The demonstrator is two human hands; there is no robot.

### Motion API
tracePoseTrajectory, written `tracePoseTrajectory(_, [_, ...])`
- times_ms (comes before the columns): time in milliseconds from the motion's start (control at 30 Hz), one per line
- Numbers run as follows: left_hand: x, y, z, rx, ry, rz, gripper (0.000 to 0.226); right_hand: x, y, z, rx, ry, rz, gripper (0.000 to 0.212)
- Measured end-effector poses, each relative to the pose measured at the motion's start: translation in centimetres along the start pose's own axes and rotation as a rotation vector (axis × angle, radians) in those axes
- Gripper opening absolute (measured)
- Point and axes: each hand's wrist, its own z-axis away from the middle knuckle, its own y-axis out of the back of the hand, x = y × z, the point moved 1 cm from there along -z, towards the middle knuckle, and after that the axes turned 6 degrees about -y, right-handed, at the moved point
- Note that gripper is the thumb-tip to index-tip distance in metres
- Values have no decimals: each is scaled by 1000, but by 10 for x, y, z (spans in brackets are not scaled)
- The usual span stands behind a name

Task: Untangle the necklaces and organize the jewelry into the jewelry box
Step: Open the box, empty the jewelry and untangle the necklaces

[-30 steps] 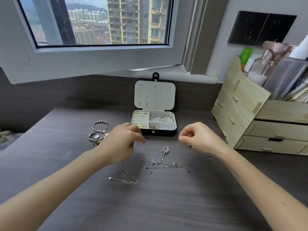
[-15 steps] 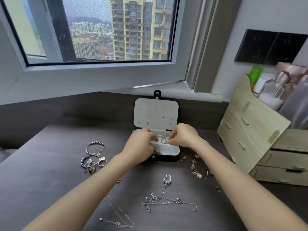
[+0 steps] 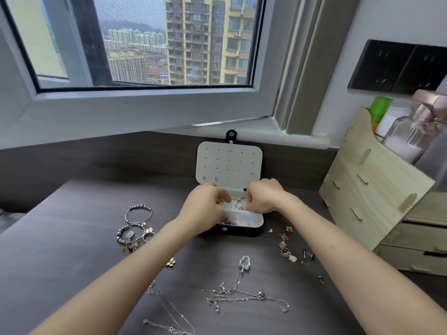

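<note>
Both hands are reaching into the open jewelry box [image 3: 242, 232], whose lid [image 3: 228, 163] stands upright just beyond the knuckles, presumably propped back so the compartments stay reachable. The left hand [image 3: 205, 209] and right hand [image 3: 263, 198] sit close together over the rear compartment, fingers curled down and tips drawn in as if pinching something fine. I cannot make out what, if anything, lies between them. A silver bangle [image 3: 235, 200] shows in the gap between the two hands. My guess is a piece is being settled into that compartment. Back toward the forearms, well short of the hands, the tangled necklaces [image 3: 232, 293] lie on the table [image 3: 72, 262], not yet sorted. Bracelets [image 3: 135, 223] wait out beyond the left wrist, and small earrings [image 3: 287, 247] are scattered beside the right wrist.
</note>
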Motion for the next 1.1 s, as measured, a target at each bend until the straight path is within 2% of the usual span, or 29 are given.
tracePoseTrajectory(133, [3,2,1,3,40,89,50,3,-1,11,33,-26,-42,39])
tracePoseTrajectory(233, [2,0,-4,13,108,268,49,11,4,18,73,-67,-303,36])
tracePoseTrajectory(333, [4,-5,-11,11,161,428,38,16,14,26,102,-67,-640,26])
tracePoseTrajectory(433, [16,-8,-17,-72,156,583,36,17,25,36,125,-54,-807,24])
tracePoseTrajectory(633, [38,-8,-14,-208,78,807,26,25,47,53,238,23,-977,18])
tracePoseTrajectory(767, [53,1,-3,-294,48,988,18,32,62,75,237,89,-1065,15])
tracePoseTrajectory(967, [72,5,26,-449,-30,1035,10,51,58,128,172,159,-1126,16])
tracePoseTrajectory(1100, [87,-4,48,-538,-73,974,9,66,35,167,123,141,-1103,13])
